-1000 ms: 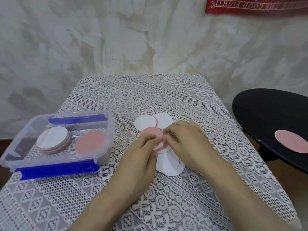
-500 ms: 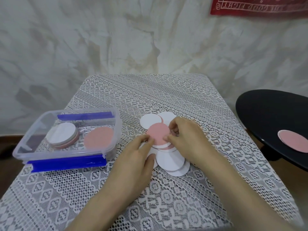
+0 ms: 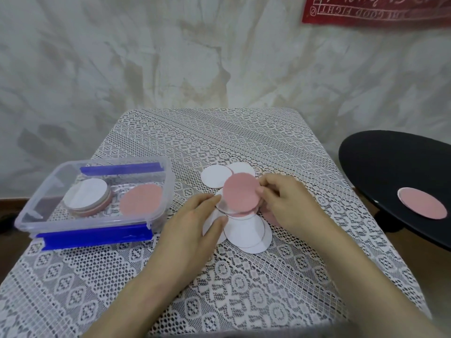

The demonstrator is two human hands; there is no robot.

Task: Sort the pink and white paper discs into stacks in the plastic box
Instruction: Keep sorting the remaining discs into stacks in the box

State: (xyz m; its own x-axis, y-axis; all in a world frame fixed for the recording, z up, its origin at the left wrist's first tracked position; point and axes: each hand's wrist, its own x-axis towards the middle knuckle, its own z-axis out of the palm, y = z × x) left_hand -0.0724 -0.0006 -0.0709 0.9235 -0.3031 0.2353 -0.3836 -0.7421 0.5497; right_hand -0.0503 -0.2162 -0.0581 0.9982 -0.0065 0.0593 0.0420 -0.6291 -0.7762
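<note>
Pinching a pink disc point(image 3: 241, 192) by its right edge: right hand point(image 3: 289, 206), thumb and fingers closed on it, disc tilted up above the loose pile point(image 3: 246, 228) of white and pink discs in the middle of the lace-covered table point(image 3: 219, 142). Left hand point(image 3: 192, 230) lies flat, palm down, on the pile's left side, fingers spread and extended, thumb on a white disc, gripping nothing. Two more white discs point(image 3: 216, 179) sit just behind the lifted pink one, overlapping each other. A bit of pink shows under the right hand at the pile's right edge. Clear plastic box point(image 3: 156, 167) with blue clips sits at the left of the table, near the pile but apart from it. Inside: a stack topped white point(image 3: 86, 196) on the left, with pink edges showing lower down, and a pink stack point(image 3: 141, 200) on the right, the two just beside each other. Off to the right, a black round table point(image 3: 390, 162) carries one pink disc on a white one point(image 3: 423, 206). Red banner point(image 3: 375, 8) on the wall, top right.
</note>
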